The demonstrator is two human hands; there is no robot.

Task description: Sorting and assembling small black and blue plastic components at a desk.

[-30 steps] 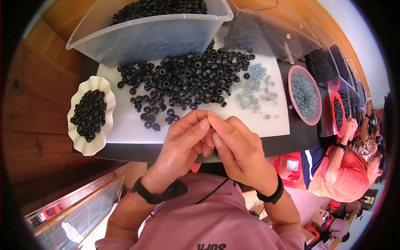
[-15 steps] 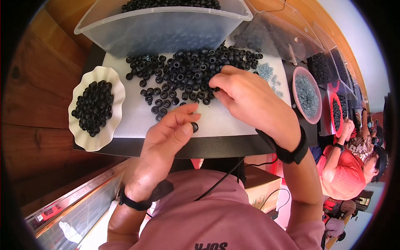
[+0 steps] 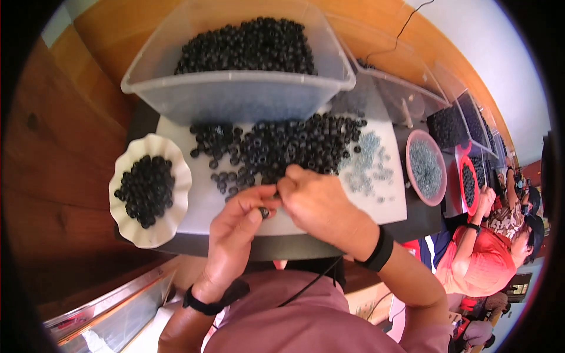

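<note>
My left hand (image 3: 235,229) pinches a small black ring (image 3: 264,212) between thumb and fingers above the white mat (image 3: 200,203). My right hand (image 3: 318,203) meets it from the right, fingertips closed at the same ring; whether it holds a small part of its own is hidden. Just beyond both hands lies a heap of black rings (image 3: 282,147) on the mat. A patch of small pale grey pieces (image 3: 368,167) lies to the right of the heap.
A white scalloped dish (image 3: 126,220) of black rings stands at the left. A clear tub (image 3: 235,94) full of black rings stands behind the mat. A pink bowl (image 3: 438,197) of grey pieces is at the right. Another person in an orange top (image 3: 485,259) works further right.
My right hand has come back from the heap of rings to my left hand, and the fingertips of both now meet at the small black ring.
</note>
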